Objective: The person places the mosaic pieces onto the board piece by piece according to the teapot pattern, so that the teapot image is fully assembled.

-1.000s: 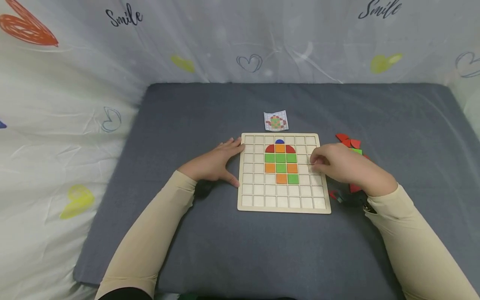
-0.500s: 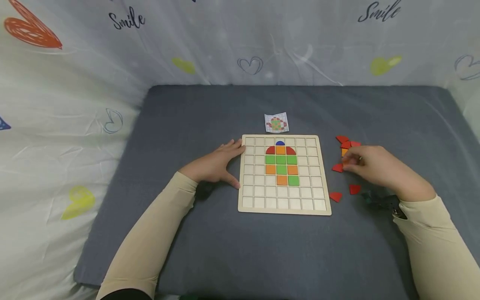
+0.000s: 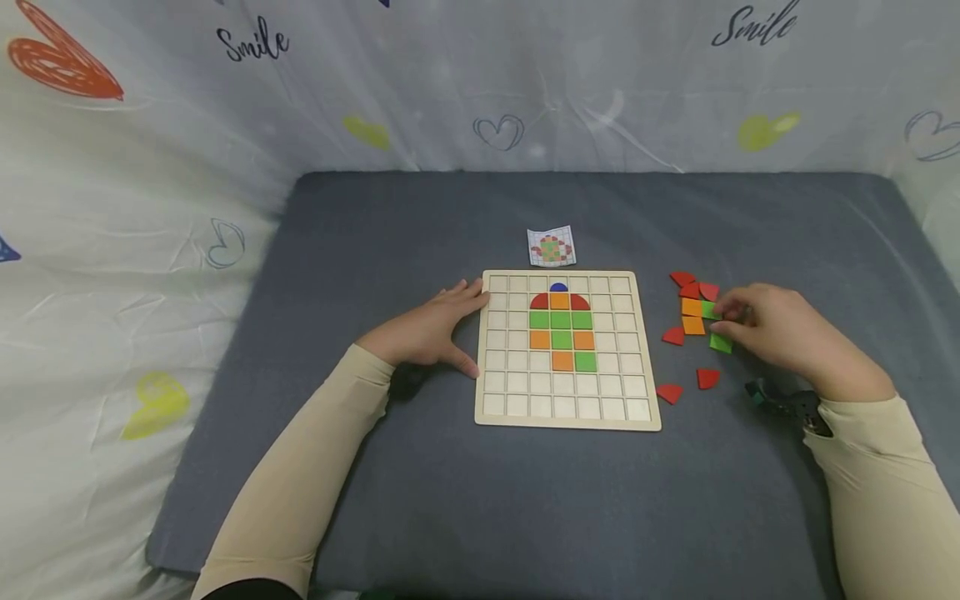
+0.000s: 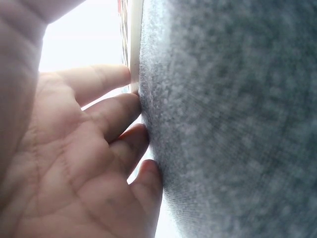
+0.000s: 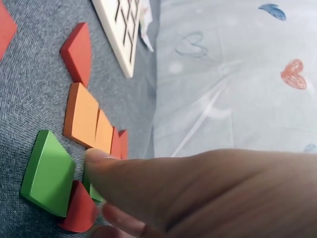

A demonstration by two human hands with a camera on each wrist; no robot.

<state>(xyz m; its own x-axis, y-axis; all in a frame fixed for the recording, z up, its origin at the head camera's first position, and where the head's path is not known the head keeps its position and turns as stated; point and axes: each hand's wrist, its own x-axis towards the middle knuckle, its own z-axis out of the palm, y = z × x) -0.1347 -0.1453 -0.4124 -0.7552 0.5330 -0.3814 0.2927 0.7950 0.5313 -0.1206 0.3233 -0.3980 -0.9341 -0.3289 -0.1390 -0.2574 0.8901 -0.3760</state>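
In the head view, my left hand (image 3: 429, 329) spreads against the left edge of a pale wooden grid board (image 3: 502, 404); its fingers (image 4: 106, 116) meet the board's rim in the left wrist view. Blue, red, orange and green pieces form a shape on the board. To the board's right, the thumb and forefinger of my right hand (image 3: 787, 333) pinch at a green square tile (image 3: 707, 310), partly hidden under the thumb in the right wrist view. Orange tiles (image 3: 692, 307) adjoin it, and another green tile (image 3: 721, 343) lies just below the thumb.
Several red pieces (image 3: 708, 379) lie scattered around the right hand, some beside the board's right edge. A small printed pattern card (image 3: 551, 247) lies beyond the board. Grey cloth (image 3: 405, 492) covers the table, and a printed white curtain (image 3: 427, 83) hangs behind.
My right hand has moved from the board's right side to the loose tiles, then slightly further right, uncovering orange and green tiles. The left hand keeps its place.
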